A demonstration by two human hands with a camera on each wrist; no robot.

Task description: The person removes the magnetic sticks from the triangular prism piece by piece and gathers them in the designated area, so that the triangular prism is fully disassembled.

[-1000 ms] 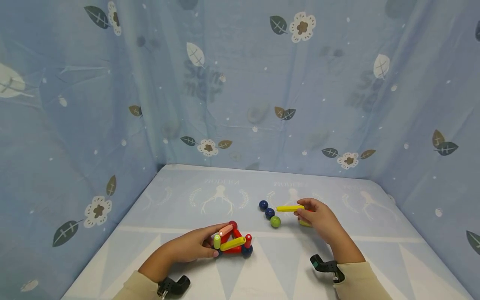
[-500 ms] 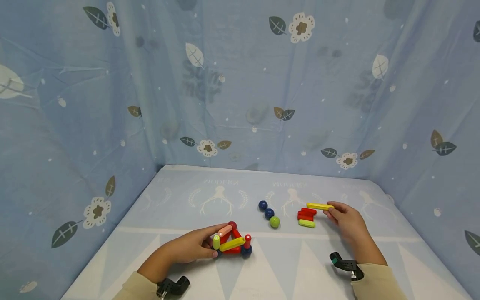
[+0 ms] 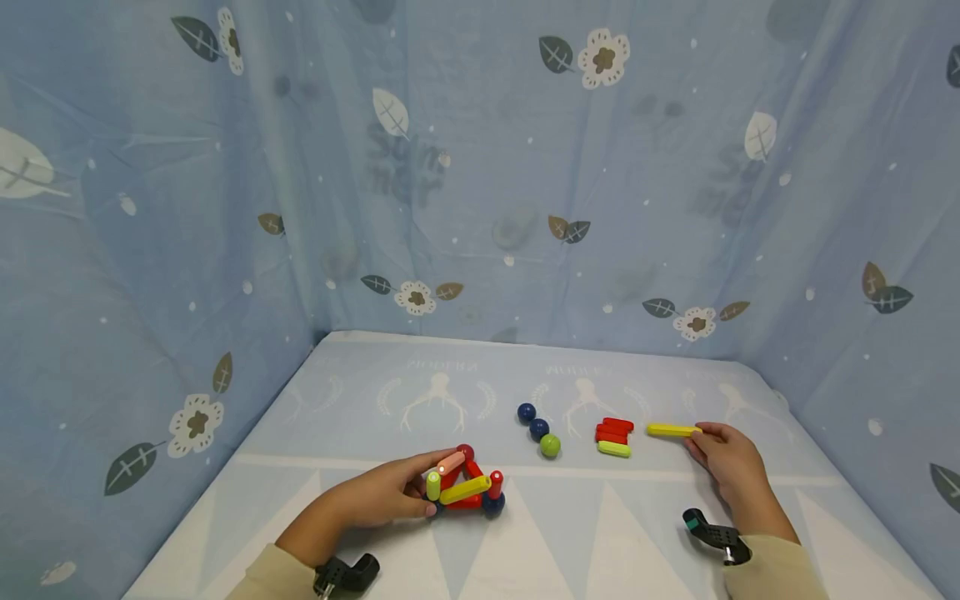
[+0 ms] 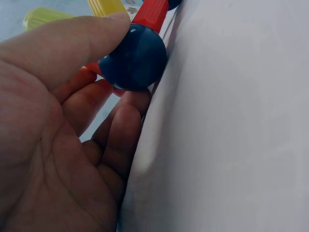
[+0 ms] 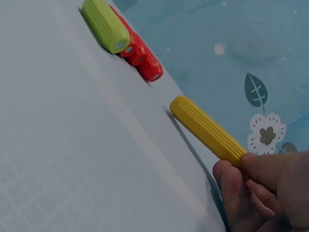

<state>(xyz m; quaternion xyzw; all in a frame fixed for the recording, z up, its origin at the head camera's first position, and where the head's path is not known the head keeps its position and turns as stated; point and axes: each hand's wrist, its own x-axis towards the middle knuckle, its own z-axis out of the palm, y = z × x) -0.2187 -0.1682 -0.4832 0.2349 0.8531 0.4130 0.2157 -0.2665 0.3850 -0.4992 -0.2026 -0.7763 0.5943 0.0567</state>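
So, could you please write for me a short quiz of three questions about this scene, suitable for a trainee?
1. Choose one: what does the right hand pinch? (a) a red stick; (b) a yellow stick; (c) a green stick.
2. True or false: the left hand holds nothing.
3. Count: how many balls lie on the table apart from the built shape?

Key:
1. b.
2. False; it holds the built shape.
3. Three: two blue and one green.
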